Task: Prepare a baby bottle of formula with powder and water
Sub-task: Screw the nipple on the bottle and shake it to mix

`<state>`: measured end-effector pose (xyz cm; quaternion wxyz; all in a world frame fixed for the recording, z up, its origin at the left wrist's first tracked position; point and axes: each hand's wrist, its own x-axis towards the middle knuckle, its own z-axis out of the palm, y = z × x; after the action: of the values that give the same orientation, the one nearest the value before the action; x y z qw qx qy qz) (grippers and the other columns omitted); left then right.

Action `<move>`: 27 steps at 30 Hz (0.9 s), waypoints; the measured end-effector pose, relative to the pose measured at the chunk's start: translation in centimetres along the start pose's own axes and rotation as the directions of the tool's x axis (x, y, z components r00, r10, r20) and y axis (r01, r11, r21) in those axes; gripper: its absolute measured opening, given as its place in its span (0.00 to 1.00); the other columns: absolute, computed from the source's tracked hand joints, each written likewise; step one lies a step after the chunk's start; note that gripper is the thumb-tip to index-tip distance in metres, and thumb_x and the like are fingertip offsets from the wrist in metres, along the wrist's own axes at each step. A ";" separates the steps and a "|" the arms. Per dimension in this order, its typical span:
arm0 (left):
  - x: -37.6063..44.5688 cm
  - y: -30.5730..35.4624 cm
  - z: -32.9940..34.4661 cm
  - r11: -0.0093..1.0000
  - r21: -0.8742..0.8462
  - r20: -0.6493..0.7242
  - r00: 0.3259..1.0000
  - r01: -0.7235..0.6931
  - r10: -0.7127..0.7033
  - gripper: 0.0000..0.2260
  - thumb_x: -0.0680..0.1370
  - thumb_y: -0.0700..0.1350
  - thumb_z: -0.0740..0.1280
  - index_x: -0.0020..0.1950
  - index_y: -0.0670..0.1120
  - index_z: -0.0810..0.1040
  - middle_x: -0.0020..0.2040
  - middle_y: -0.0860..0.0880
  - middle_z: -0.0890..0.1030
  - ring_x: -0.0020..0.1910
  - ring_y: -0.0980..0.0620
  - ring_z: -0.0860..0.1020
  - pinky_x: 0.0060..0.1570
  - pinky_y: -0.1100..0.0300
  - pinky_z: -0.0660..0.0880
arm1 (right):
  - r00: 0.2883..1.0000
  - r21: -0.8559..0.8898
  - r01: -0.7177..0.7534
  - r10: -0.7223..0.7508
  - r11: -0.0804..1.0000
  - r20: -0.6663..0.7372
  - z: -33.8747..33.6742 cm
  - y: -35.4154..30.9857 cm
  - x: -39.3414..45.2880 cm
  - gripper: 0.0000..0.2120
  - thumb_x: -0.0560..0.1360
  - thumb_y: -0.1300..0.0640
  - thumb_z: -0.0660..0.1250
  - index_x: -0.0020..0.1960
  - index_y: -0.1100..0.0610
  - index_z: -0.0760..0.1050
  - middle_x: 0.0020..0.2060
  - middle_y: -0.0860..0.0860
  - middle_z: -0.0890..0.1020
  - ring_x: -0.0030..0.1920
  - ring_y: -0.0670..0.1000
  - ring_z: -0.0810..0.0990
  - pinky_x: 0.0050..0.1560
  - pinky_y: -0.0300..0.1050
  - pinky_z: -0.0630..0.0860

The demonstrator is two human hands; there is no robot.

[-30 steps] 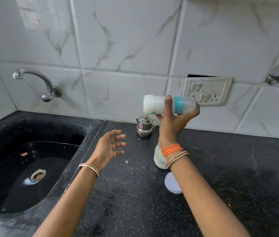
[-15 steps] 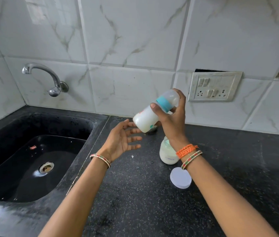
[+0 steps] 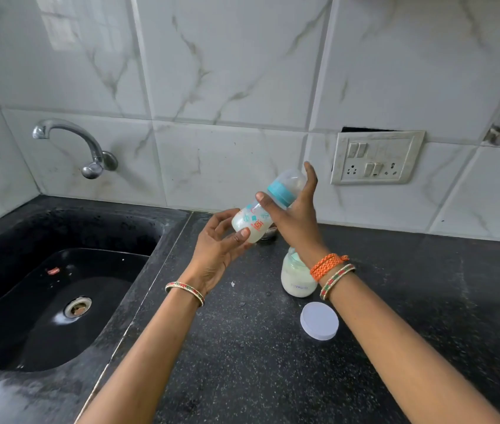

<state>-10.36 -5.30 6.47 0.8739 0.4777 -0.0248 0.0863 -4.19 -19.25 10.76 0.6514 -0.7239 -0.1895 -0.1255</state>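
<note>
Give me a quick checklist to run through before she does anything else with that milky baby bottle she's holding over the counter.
1. Clear baby bottle with teal collar held by both hands: ok; right hand near the collar, left hand at the base.
2. Teal collar and clear cap on: ok; tightness: cannot tell.
3. Contents mixed: cannot tell; they look milky white.
4. Leaks: cannot tell.
5. Glass powder jar closed: not ok; its round white lid lies on the black granite counter.
</note>
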 end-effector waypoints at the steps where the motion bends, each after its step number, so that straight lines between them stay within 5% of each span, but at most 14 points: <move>1: 0.1 -0.2 0.1 0.999 0.020 -0.013 1.000 -0.027 0.028 0.19 0.66 0.34 0.71 0.55 0.44 0.73 0.55 0.46 0.78 0.49 0.47 0.82 0.42 0.57 0.82 | 1.000 -0.011 -0.004 0.004 1.000 -0.006 0.2 0.2 -0.3 0.44 0.69 0.51 0.74 0.73 0.45 0.47 0.59 0.50 0.74 0.49 0.44 0.80 0.45 0.37 0.80; 5: 0.1 -1.0 -0.7 0.987 0.162 0.024 1.000 0.013 -0.017 0.22 0.65 0.38 0.73 0.57 0.45 0.74 0.58 0.44 0.77 0.51 0.48 0.81 0.46 0.55 0.81 | 0.982 -0.176 0.010 0.023 0.984 0.188 -0.1 0.2 -0.3 0.45 0.70 0.49 0.73 0.75 0.45 0.45 0.60 0.52 0.74 0.51 0.49 0.78 0.49 0.39 0.77; 7: 0.1 -1.4 -1.5 0.984 0.149 0.087 0.990 0.098 -0.112 0.23 0.67 0.40 0.73 0.62 0.46 0.73 0.61 0.45 0.78 0.55 0.48 0.80 0.48 0.56 0.80 | 0.988 -0.216 0.032 0.002 0.976 0.151 -1.2 -0.6 0.5 0.44 0.68 0.49 0.75 0.74 0.44 0.49 0.55 0.49 0.76 0.51 0.50 0.79 0.51 0.45 0.78; 9: 0.2 -1.6 -2.4 0.981 0.119 0.080 0.983 0.156 -0.166 0.24 0.70 0.43 0.71 0.65 0.49 0.73 0.62 0.48 0.78 0.59 0.47 0.79 0.49 0.54 0.79 | 0.995 0.065 -0.016 0.022 0.998 -0.097 -2.7 -1.8 1.8 0.41 0.68 0.51 0.76 0.72 0.44 0.54 0.51 0.45 0.78 0.50 0.52 0.82 0.46 0.53 0.81; 11: 0.4 -1.4 -3.3 0.977 0.118 0.007 0.984 0.176 -0.178 0.23 0.70 0.45 0.70 0.65 0.50 0.72 0.63 0.49 0.78 0.60 0.46 0.78 0.49 0.52 0.80 | 0.951 0.478 0.008 0.141 0.879 -0.275 -3.8 -2.0 2.4 0.38 0.70 0.53 0.74 0.71 0.45 0.54 0.50 0.47 0.78 0.47 0.51 0.84 0.38 0.53 0.82; 13: 0.5 -1.1 -4.1 0.975 0.135 -0.081 0.983 0.177 -0.167 0.20 0.73 0.43 0.68 0.64 0.50 0.73 0.63 0.48 0.78 0.59 0.45 0.78 0.50 0.49 0.79 | 0.970 0.391 -0.072 0.155 0.917 -0.186 -3.9 -1.8 1.4 0.34 0.71 0.56 0.73 0.68 0.49 0.56 0.52 0.51 0.78 0.45 0.51 0.84 0.36 0.52 0.81; 15: 0.6 -0.8 -4.6 0.972 0.144 -0.131 0.977 0.184 -0.166 0.15 0.76 0.40 0.65 0.63 0.48 0.74 0.62 0.47 0.79 0.57 0.46 0.79 0.53 0.47 0.78 | 0.971 0.019 -0.194 0.189 0.981 0.144 -3.2 -0.8 -0.5 0.32 0.68 0.57 0.75 0.65 0.48 0.61 0.55 0.54 0.78 0.48 0.55 0.83 0.40 0.54 0.82; 16: 0.7 -0.7 -4.9 0.971 0.149 -0.146 0.976 0.185 -0.163 0.14 0.77 0.39 0.64 0.62 0.48 0.75 0.62 0.47 0.79 0.55 0.46 0.79 0.53 0.47 0.78 | 0.963 -0.058 -0.195 0.202 0.979 0.180 -2.9 -0.3 -1.3 0.32 0.67 0.57 0.76 0.64 0.46 0.63 0.56 0.55 0.78 0.49 0.56 0.82 0.43 0.56 0.82; 17: 0.8 -0.6 -5.0 0.971 0.153 -0.155 0.975 0.182 -0.158 0.14 0.77 0.39 0.63 0.62 0.47 0.75 0.61 0.47 0.80 0.54 0.47 0.80 0.53 0.47 0.78 | 0.971 -0.005 -0.204 0.203 0.979 0.129 -2.8 0.0 -1.5 0.32 0.67 0.57 0.77 0.63 0.45 0.63 0.57 0.55 0.78 0.50 0.57 0.82 0.45 0.57 0.82; 20: 0.9 -0.5 -4.7 0.969 0.172 -0.160 0.975 0.178 -0.151 0.13 0.78 0.38 0.62 0.61 0.47 0.76 0.59 0.47 0.81 0.53 0.47 0.81 0.49 0.49 0.79 | 0.943 0.574 -0.178 0.305 0.800 -0.132 -3.0 -0.7 -1.5 0.33 0.71 0.59 0.72 0.67 0.46 0.57 0.57 0.57 0.77 0.51 0.57 0.81 0.40 0.56 0.82; 21: 1.0 -0.6 -4.5 0.966 0.181 -0.162 0.974 0.185 -0.156 0.12 0.78 0.38 0.62 0.61 0.46 0.76 0.59 0.47 0.81 0.54 0.46 0.81 0.49 0.49 0.80 | 0.953 0.575 -0.178 0.286 0.799 -0.102 -3.0 -0.7 -1.6 0.32 0.72 0.60 0.72 0.67 0.48 0.57 0.56 0.56 0.77 0.52 0.57 0.81 0.41 0.56 0.82; 24: 1.1 -0.5 -4.0 0.959 0.196 -0.166 0.971 0.202 -0.171 0.13 0.78 0.38 0.61 0.61 0.45 0.76 0.58 0.46 0.81 0.53 0.46 0.80 0.46 0.51 0.80 | 0.941 0.049 -0.233 0.212 0.971 0.262 -2.3 -0.4 -2.7 0.30 0.67 0.57 0.76 0.64 0.48 0.65 0.56 0.51 0.77 0.53 0.55 0.80 0.50 0.55 0.81; 25: 1.1 -0.5 -3.9 0.962 0.191 -0.172 0.971 0.197 -0.165 0.13 0.78 0.38 0.62 0.61 0.45 0.76 0.58 0.47 0.82 0.53 0.47 0.81 0.44 0.52 0.80 | 0.944 0.036 -0.226 0.210 0.973 0.257 -2.2 -0.4 -2.7 0.31 0.66 0.57 0.77 0.64 0.49 0.67 0.57 0.52 0.78 0.53 0.55 0.81 0.50 0.54 0.81; 27: 1.2 -0.6 -3.9 0.970 0.164 -0.173 0.973 0.178 -0.150 0.12 0.78 0.38 0.62 0.60 0.45 0.77 0.56 0.48 0.83 0.50 0.48 0.82 0.42 0.53 0.80 | 0.972 0.347 -0.218 0.234 0.912 -0.004 -2.1 -1.4 -1.8 0.31 0.68 0.59 0.76 0.65 0.52 0.64 0.57 0.57 0.78 0.52 0.58 0.82 0.46 0.57 0.81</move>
<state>-9.27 -2.18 4.00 0.8308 0.5462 0.0927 0.0533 -6.30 -21.40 11.53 0.7820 -0.6130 -0.1087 -0.0306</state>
